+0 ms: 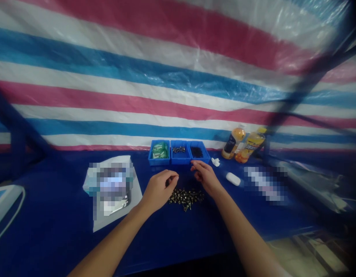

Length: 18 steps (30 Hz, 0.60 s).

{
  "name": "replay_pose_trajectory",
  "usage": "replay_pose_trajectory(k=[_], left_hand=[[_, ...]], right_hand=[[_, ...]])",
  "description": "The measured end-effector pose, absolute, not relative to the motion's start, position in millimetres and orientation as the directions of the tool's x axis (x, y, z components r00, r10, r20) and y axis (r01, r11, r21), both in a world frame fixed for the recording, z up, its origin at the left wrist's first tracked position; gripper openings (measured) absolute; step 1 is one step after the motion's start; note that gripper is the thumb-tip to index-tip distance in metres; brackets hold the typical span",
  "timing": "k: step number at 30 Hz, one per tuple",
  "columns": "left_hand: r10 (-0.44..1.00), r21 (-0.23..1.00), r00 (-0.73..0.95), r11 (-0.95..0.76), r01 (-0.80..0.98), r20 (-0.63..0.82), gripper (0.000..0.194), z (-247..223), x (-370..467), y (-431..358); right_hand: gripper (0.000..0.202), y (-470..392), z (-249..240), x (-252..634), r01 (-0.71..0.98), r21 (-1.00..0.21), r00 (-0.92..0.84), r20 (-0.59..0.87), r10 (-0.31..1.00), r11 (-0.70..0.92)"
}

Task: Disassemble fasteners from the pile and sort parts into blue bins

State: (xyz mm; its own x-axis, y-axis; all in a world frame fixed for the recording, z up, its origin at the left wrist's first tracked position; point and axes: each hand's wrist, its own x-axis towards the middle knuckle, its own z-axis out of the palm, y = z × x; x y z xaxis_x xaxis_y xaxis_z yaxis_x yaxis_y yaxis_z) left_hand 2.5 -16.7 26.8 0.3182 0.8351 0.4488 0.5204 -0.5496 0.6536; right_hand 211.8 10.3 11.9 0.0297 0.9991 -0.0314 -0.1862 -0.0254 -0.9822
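Note:
A pile of small metal fasteners [186, 197], brassy and dark and looking like screws, lies on the blue tabletop between my forearms. My left hand [159, 191] hovers at the pile's upper left, thumb and fingertips pinched together. Whatever the pinch holds, if anything, is too small to make out. Just in front of the blue bins, my right hand [206, 177] has its fingers curled and bunched near the tips; I cannot make out what is in them. The middle bin [180, 158] contains small silvery metal parts, and the right bin [205, 154] small black pieces.
Green packets fill the left bin [159, 162]. A white sheet [101, 223] with a blurred-out item lies left. Crumpled tissue [215, 162], a white case [233, 179] and two drink bottles [230, 144] stand to the right. Striped sheeting [137, 104] hangs behind.

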Motion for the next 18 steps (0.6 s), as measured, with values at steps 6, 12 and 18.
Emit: replay_pose_trajectory(k=[6, 12, 18], left_hand=[[0.845, 0.641, 0.312, -0.534, 0.551, 0.435, 0.018, 25.9, 2.1, -15.6], [0.864, 0.519, 0.25, -0.47, 0.714, 0.437, 0.017, 17.0, -3.0, -9.0], [0.877, 0.383, 0.266, -0.424, 0.821, 0.399, 0.017, 6.5, -8.1, -5.8]], right_hand=[[0.03, 14.8, 3.8, 217.6, 0.22, -0.971, 0.062, 0.115, 0.991, 0.098], [0.018, 2.8, 11.9, 213.8, 0.597, -0.708, -0.283, 0.254, 0.925, 0.377], [0.022, -2.7, 13.0, 199.1, 0.712, -0.534, -0.45, 0.149, 0.88, 0.455]])
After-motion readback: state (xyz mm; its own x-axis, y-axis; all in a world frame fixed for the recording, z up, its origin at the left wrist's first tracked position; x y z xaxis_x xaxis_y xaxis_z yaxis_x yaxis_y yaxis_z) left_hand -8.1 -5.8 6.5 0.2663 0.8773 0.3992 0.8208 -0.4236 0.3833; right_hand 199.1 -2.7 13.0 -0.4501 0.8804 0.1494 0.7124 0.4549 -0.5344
